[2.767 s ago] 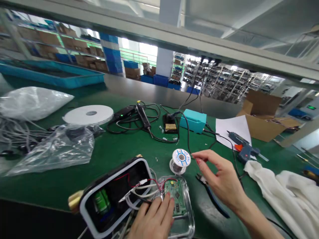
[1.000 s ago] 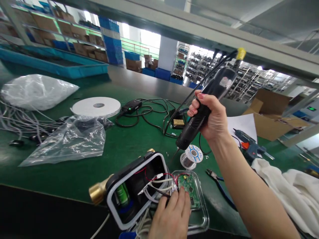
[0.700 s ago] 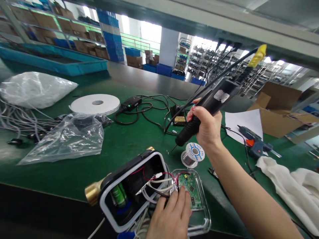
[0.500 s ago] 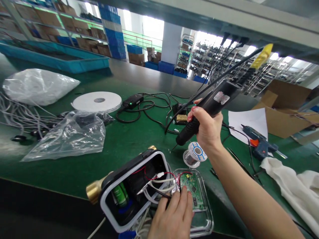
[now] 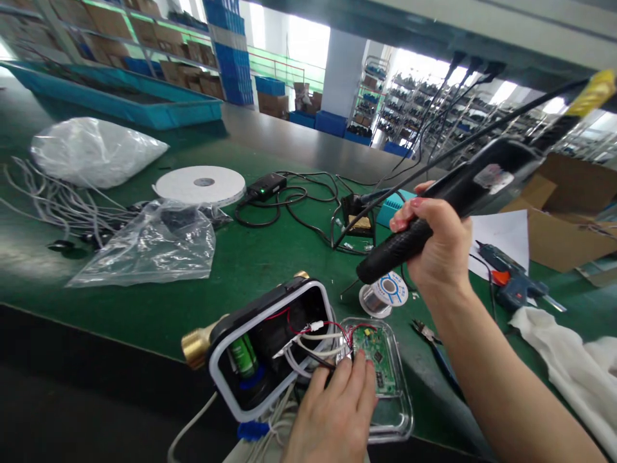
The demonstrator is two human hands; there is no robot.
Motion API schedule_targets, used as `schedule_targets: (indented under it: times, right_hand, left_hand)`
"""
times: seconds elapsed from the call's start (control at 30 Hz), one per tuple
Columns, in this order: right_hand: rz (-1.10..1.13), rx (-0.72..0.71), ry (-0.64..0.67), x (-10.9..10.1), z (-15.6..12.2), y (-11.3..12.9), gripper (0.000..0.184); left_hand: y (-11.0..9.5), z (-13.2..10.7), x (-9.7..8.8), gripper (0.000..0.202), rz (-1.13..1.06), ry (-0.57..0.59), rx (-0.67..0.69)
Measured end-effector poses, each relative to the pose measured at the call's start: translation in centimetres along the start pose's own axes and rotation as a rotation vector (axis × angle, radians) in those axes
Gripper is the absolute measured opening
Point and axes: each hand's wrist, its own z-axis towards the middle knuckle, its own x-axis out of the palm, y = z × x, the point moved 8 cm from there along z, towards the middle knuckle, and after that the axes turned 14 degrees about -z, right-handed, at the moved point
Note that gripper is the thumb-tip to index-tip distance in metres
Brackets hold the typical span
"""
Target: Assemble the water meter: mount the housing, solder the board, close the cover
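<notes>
My right hand is wrapped round a black electric screwdriver, held tilted with its thin bit pointing down left. The bit hangs beside a solder spool, above the green bench. My left hand lies with fingers stretched over the edge of a green circuit board, which sits in a clear plastic cover. Red, white and black wires run from the board into an open black housing with a pale gasket. Inside it is a green battery; a brass fitting sticks out left.
Pliers lie right of the cover, near a glue gun and a white cloth. Behind are a soldering iron stand and a black adapter with cords. Plastic bags and a white reel are left.
My right hand and the screwdriver have moved right in view, uncovering more of the soldering stand and pliers. My left hand stays on the board. The whole view has shifted slightly.
</notes>
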Motion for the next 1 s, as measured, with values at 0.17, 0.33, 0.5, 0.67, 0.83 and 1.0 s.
schedule_targets:
  times: [0.17, 0.33, 0.5, 0.67, 0.83, 1.0]
  right_hand:
    - [0.006, 0.057, -0.040, -2.6, -1.5, 4.1, 0.012]
    - [0.016, 0.052, -0.053, -5.4, -3.5, 6.6, 0.015]
    - [-0.009, 0.048, -0.043, -6.4, -5.2, 7.0, 0.018]
    - [-0.002, 0.042, -0.042, -5.9, -6.3, 7.5, 0.019]
    - [-0.007, 0.064, -0.058, -5.7, -6.8, 7.7, 0.020]
    - [-0.028, 0.061, -0.044, -5.7, -6.9, 7.5, 0.019]
  left_hand:
    - [-0.2, 0.2, -0.3, 0.029, -0.038, 0.072, -0.025]
    - [-0.2, 0.6, 0.1, 0.034, -0.104, 0.160, -0.091]
    - [-0.2, 0.8, -0.1, 0.037, -0.147, 0.159, -0.119]
    - [-0.3, 1.0, -0.4, 0.035, -0.131, 0.150, -0.119]
    - [-0.3, 1.0, -0.1, 0.030, -0.114, 0.162, -0.116]
    - [-0.3, 0.9, 0.0, 0.029, -0.086, 0.185, -0.110]
